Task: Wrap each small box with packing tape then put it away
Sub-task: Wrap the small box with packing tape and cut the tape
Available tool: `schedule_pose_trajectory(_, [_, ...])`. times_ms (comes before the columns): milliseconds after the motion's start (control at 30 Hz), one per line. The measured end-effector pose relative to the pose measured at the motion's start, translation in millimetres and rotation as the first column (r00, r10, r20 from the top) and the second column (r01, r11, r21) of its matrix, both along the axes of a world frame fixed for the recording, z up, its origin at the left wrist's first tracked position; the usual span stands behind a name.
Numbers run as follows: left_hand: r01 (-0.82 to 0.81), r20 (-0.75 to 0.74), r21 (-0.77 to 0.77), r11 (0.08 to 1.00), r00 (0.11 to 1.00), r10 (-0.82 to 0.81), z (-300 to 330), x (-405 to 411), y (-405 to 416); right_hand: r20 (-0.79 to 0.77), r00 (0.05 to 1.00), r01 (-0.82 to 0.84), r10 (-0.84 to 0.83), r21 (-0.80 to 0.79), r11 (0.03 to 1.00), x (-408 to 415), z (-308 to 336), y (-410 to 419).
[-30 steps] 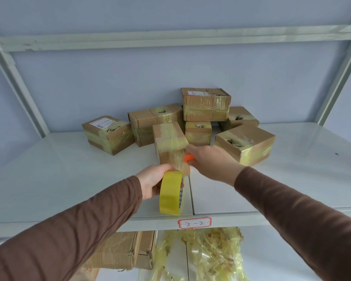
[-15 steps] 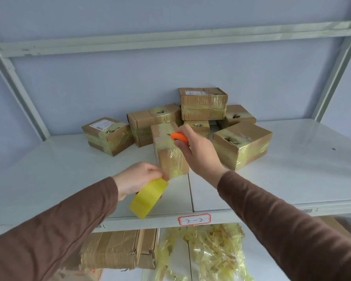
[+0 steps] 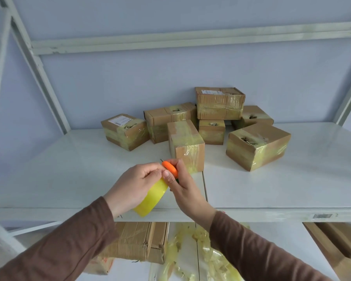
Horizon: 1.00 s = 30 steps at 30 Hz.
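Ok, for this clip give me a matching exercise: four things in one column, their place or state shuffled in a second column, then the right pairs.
Things:
1. tape roll
2. orange cutter
3. upright box
4. top box

Places or states:
A. stacked on other boxes at the back
B. held in the right hand
C. held in the left hand
D. standing alone on the shelf, just beyond the hands

Pairs: 1-C, 2-B, 3-D, 4-A

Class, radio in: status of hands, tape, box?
Left hand grips tape roll. Right hand holds orange cutter. Nearest box taped, standing free. Nothing obstructing.
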<state>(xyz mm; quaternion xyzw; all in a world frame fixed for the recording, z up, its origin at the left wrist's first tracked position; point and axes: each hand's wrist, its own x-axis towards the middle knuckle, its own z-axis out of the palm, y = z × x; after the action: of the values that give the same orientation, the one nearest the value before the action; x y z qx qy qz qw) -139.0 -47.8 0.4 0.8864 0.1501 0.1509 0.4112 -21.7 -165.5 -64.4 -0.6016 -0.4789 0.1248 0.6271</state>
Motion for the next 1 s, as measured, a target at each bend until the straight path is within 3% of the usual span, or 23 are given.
schedule_pose_trajectory(100, [-0.030, 0.035, 0.012, 0.999, 0.999, 0.029, -9, -2, 1, 0.148, 0.969, 0.204, -0.199, -0.021, 0.979, -11, -1, 2])
schedule_pose_trajectory(200, [-0.072, 0.020, 0.042, 0.997, 0.997, 0.071, -17, -2, 2, 0.390, 0.830, 0.446, -0.397, -0.038, 0.894, -18, -3, 4])
schedule_pose_trajectory(367, [-0.109, -0.061, 0.051, 0.993, 0.992, 0.112, -25, 1, 3, 0.521, 0.698, 0.537, -0.491, 0.072, 0.841, -22, -6, 4])
schedule_pose_trajectory(500, [-0.113, -0.075, 0.100, 0.989, 0.990, 0.120, -26, 2, 3, 0.326, 0.814, 0.470, -0.481, 0.117, 0.875, -28, -9, 9])
schedule_pose_trajectory(600, [-0.173, -0.069, 0.243, 0.955, 0.978, 0.195, -21, 2, 7, 0.115, 0.892, 0.422, -0.438, 0.139, 0.896, -37, -5, 19])
schedule_pose_trajectory(700, [-0.243, -0.016, 0.465, 0.851, 0.959, 0.282, -17, -3, 15, 0.079, 0.903, 0.420, -0.423, 0.049, 0.906, -34, 1, 29])
schedule_pose_trajectory(767, [-0.290, 0.048, 0.581, 0.761, 0.945, 0.324, -16, -6, 23, -0.118, 0.948, 0.303, -0.297, 0.041, 0.952, -31, 4, 37])
schedule_pose_trajectory(867, [-0.283, 0.089, 0.735, 0.617, 0.941, 0.326, -16, -4, 33, -0.562, 0.820, 0.143, -0.110, 0.015, 0.990, -31, 5, 50])
schedule_pose_trajectory(933, [-0.261, 0.071, 0.771, 0.582, 0.942, 0.328, -22, -2, 42, -0.635, 0.767, 0.077, -0.094, -0.053, 0.996, -28, 1, 57])
schedule_pose_trajectory(1000, [-0.242, 0.038, 0.804, 0.544, 0.932, 0.359, -30, -3, 53, -0.618, 0.780, 0.011, -0.101, -0.147, 0.989, -23, -4, 63])
